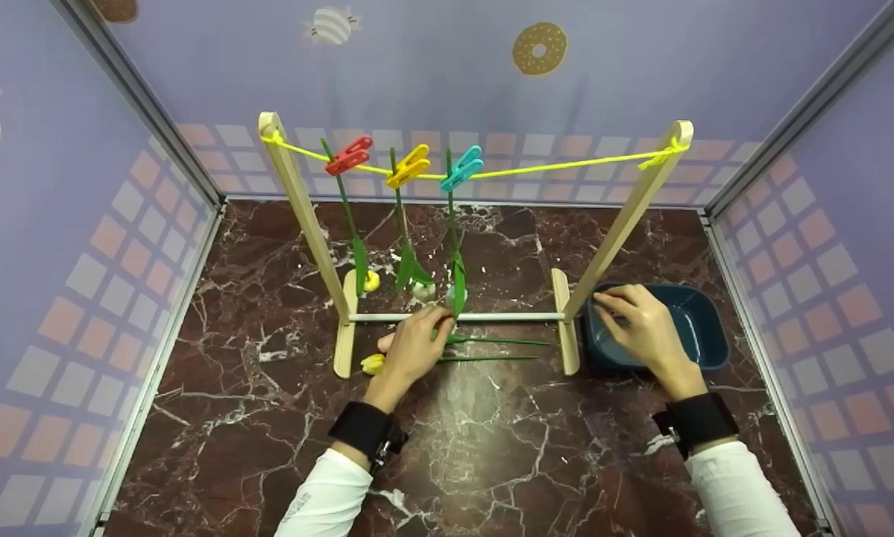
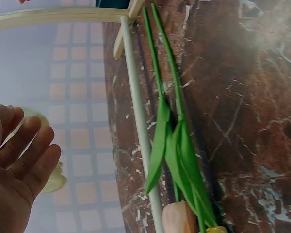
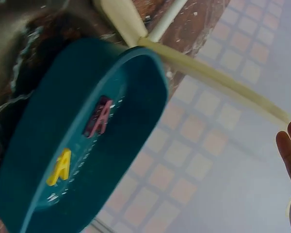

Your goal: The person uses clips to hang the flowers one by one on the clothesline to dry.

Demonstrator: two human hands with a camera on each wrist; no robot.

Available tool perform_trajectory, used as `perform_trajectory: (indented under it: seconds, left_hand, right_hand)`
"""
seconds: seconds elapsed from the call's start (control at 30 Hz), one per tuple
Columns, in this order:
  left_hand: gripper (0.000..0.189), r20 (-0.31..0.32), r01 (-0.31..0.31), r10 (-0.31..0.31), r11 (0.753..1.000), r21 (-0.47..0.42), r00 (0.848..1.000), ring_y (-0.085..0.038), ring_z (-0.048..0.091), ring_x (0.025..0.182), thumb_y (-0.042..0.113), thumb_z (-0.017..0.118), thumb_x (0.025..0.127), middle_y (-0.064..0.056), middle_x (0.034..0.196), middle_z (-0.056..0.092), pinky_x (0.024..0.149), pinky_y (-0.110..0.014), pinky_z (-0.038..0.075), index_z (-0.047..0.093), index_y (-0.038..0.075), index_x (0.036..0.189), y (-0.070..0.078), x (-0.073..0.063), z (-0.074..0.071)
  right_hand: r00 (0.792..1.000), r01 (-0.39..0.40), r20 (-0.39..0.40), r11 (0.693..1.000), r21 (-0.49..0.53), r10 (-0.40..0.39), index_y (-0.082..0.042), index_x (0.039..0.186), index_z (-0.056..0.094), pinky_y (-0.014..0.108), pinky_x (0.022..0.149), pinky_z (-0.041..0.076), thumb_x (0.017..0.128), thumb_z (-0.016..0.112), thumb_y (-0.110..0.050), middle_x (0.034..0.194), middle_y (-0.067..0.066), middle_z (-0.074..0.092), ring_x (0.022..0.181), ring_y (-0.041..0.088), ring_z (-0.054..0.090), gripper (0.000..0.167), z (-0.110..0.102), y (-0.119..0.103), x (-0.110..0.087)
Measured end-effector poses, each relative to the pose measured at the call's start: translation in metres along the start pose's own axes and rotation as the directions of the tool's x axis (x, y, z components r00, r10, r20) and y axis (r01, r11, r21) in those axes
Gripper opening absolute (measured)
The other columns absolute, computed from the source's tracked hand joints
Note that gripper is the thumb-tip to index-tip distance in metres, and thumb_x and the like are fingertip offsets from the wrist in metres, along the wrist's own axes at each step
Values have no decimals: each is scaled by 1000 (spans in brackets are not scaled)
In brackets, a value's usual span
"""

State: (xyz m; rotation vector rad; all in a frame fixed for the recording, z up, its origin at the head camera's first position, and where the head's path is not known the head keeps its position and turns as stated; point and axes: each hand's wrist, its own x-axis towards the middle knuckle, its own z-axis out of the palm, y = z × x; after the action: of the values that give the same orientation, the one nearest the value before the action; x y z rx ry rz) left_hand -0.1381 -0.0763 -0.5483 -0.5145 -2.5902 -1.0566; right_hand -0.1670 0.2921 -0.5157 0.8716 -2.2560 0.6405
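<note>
My left hand (image 1: 415, 341) is over two tulips lying on the table, its fingertips close to a tulip (image 1: 458, 276) hung from the line. In the left wrist view its fingers (image 2: 31, 150) are loosely bent, with nothing visible between them. The lying tulips have a pink bloom (image 2: 178, 217) and a yellow bloom (image 1: 373, 364). My right hand (image 1: 644, 324) hovers over the teal basin (image 1: 704, 328), empty, fingers relaxed. Inside the basin are a yellow clothespin (image 3: 60, 167) and a dark pink clothespin (image 3: 98, 116). A blue clothespin (image 1: 462, 168) grips the nearest hanging tulip's stem.
A yellow line (image 1: 558, 165) runs between two wooden posts (image 1: 305, 216), joined low down by a white rod (image 1: 514, 317). A red clothespin (image 1: 349, 155) and a yellow clothespin (image 1: 408, 166) hold two more tulips, head down. Printed walls (image 1: 447, 82) enclose the marble-patterned table (image 1: 484, 447).
</note>
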Motion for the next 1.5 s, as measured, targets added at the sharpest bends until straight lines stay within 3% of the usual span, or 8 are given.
perform_trajectory:
  seconds: [0.4, 0.67, 0.73, 0.8, 0.97, 1.03, 1.33, 1.5]
  left_hand:
    - [15, 49, 12, -12, 1000, -1, 999, -21, 69, 84, 20, 59, 101, -5, 95, 72, 74, -37, 56, 71, 10, 103, -12, -9, 12]
    - [17, 98, 47, -49, 999, 23, 994, -22, 70, 89, 21, 59, 100, -5, 99, 73, 77, -38, 57, 72, 11, 104, -19, -13, 20]
    - [16, 103, 44, -47, 999, 28, 994, -23, 70, 90, 20, 60, 100, -6, 100, 73, 78, -39, 57, 72, 10, 104, -21, -14, 22]
    - [16, 112, 37, -41, 999, 34, 993, -23, 70, 89, 20, 60, 99, -6, 98, 73, 77, -39, 57, 72, 10, 103, -23, -15, 24]
    - [14, 141, 22, -30, 998, 59, 990, -24, 69, 84, 20, 61, 98, -6, 94, 71, 73, -40, 56, 72, 11, 101, -26, -16, 27]
    - [14, 152, 24, -35, 997, 70, 988, -24, 68, 84, 20, 61, 98, -6, 94, 71, 73, -40, 56, 72, 11, 101, -27, -17, 27]
    - [13, 225, -3, -21, 994, 109, 974, -23, 67, 87, 17, 62, 98, -6, 95, 70, 76, -38, 56, 71, 10, 104, -26, -23, 31]
    - [13, 232, -47, 11, 988, 147, 973, -22, 66, 88, 18, 63, 97, -6, 94, 69, 79, -37, 56, 72, 10, 103, -25, -23, 34]
  right_hand:
    - [982, -173, 57, 982, -82, 178, 0, 102, 77, 42, 62, 49, 78, 82, -4, 92, 17, 69, 79, 32, 62, 25, 12, 44, -35]
    - [933, -272, 203, 951, -147, 298, -1, 108, 75, 49, 72, 50, 80, 81, -8, 100, 21, 67, 88, 38, 61, 29, 8, 67, -57]
    - [901, -291, 278, 940, -179, 332, -1, 113, 73, 52, 77, 50, 81, 81, -9, 105, 23, 66, 94, 41, 59, 34, 7, 72, -59]
    - [854, -312, 365, 926, -212, 372, -1, 119, 71, 56, 84, 50, 83, 79, -10, 113, 25, 64, 103, 43, 58, 38, 4, 76, -59]
    - [689, -360, 550, 882, -305, 472, -2, 132, 62, 64, 96, 46, 87, 74, -12, 135, 29, 54, 122, 49, 50, 47, -2, 87, -60]
    - [638, -363, 592, 871, -333, 492, -2, 135, 59, 66, 96, 45, 88, 72, -12, 140, 31, 49, 125, 52, 47, 50, -3, 90, -61]
    - [524, -358, 664, 845, -396, 533, 2, 138, 54, 71, 96, 43, 85, 67, -5, 147, 35, 41, 131, 58, 39, 55, 3, 103, -69]
    - [494, -373, 674, 835, -405, 549, 4, 139, 52, 71, 99, 40, 84, 61, -1, 148, 37, 38, 133, 60, 34, 55, 8, 107, -69]
